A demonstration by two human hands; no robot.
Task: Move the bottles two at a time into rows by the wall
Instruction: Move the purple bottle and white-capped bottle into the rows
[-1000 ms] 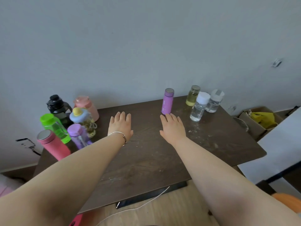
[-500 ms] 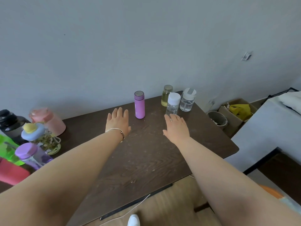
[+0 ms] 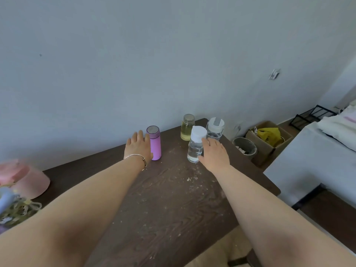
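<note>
A purple flask (image 3: 154, 144) stands upright on the dark wooden table (image 3: 169, 205), near the wall. My left hand (image 3: 138, 147) is at its left side with straight fingers, the thumb against its lower part. A clear bottle with a white cap (image 3: 195, 147) stands to the right. My right hand (image 3: 214, 155) reaches its right side, fingers straight, fingertips at the cap. Behind it stand a jar of yellow liquid (image 3: 187, 128) and a clear bottle with a white lid (image 3: 215, 129) at the table's far right corner.
A pink bottle (image 3: 27, 182) and a blue-capped patterned bottle (image 3: 11, 206) sit at the table's left edge. Right of the table are a grey bin (image 3: 245, 148), a cardboard box (image 3: 269, 138) and a white bed (image 3: 317, 160).
Both hands moved forward and to the right, from the table's middle to the sides of the purple flask and the white-capped bottle. The view swung right, so the left group of bottles slid mostly out of frame.
</note>
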